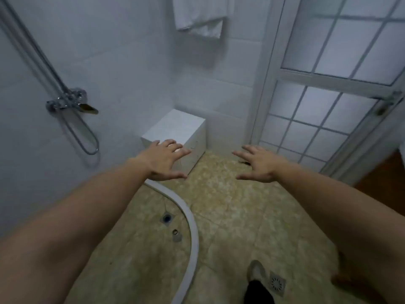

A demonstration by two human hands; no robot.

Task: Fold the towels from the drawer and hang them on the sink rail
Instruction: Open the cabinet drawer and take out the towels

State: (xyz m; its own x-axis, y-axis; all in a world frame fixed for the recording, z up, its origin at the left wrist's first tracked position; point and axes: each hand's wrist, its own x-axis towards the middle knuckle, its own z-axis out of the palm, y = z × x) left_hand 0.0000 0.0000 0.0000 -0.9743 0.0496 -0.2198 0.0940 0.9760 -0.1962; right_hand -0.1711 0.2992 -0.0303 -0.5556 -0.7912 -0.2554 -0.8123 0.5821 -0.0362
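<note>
- Reaching forward with both arms, we hold the left hand (165, 160) in front of the near corner of the white tiled block (175, 126), and the right hand (258, 164) off to that block's right, above the floor (230, 205).
- The fingers (185, 152) of both hands are spread and straight, and neither hand holds anything.
- A white towel (197, 16) hangs on the wall well above the block, cut off by the top of the view. Through the blur we cannot tell what carries it. No sink rail or drawer shows.
- The shower mixer (68, 102) sits on the wall left of the block, and the frosted door (328, 84) stands to its right.
- We judge the step in hand to be fetching a towel. To do it well, we should pinch two corners, pull the edge taut, match the edges before each fold, and keep the cloth off the floor beside the block.
</note>
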